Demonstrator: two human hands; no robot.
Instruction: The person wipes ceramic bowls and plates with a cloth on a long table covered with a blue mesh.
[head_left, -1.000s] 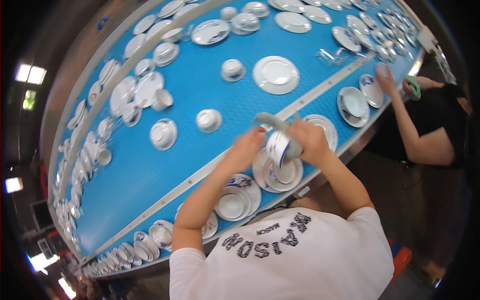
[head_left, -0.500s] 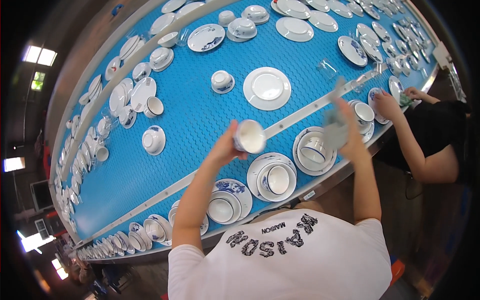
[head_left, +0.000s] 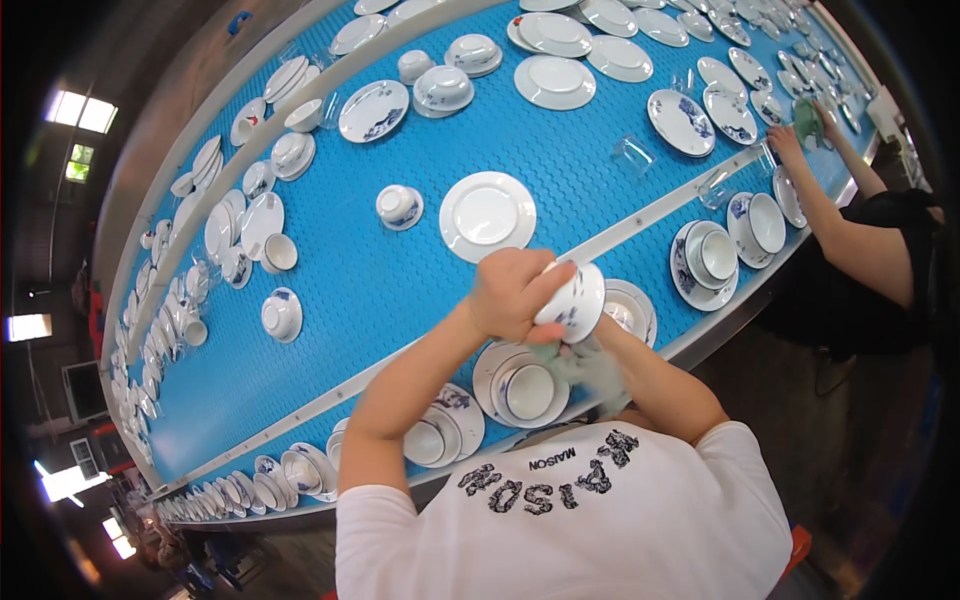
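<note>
A cup held aloft, a cloth just below it

From where I stand, the cup [head_left: 587,300] is up in the air in front of the person's chest, over the near side of the blue belt [head_left: 400,272], tilted over on its side. The pale green cloth [head_left: 590,372] hangs blurred just beneath it. For cloth work on thin ware like this, I'd say the cup wants a firm but light hold, turned against a bunched cloth so that wall and rim both get covered, with fingertips kept off any finished part. I'd also keep it well above the second cup [head_left: 530,392], which sits in a bowl at the belt's near edge; a knock there could chip either one.

The left hand [head_left: 510,292] has the cup in its grasp: the index finger reaches over the upper part of the wall, the thumb lies along the lower part, and the two stand about a cup's wall apart. The other fingers curl out of my sight.

The right hand [head_left: 606,338] is mostly hidden behind the cup and cloth. The cloth is right by it, but I cannot tell whether its fingers are clenched or spread, or how they touch the cup.
</note>
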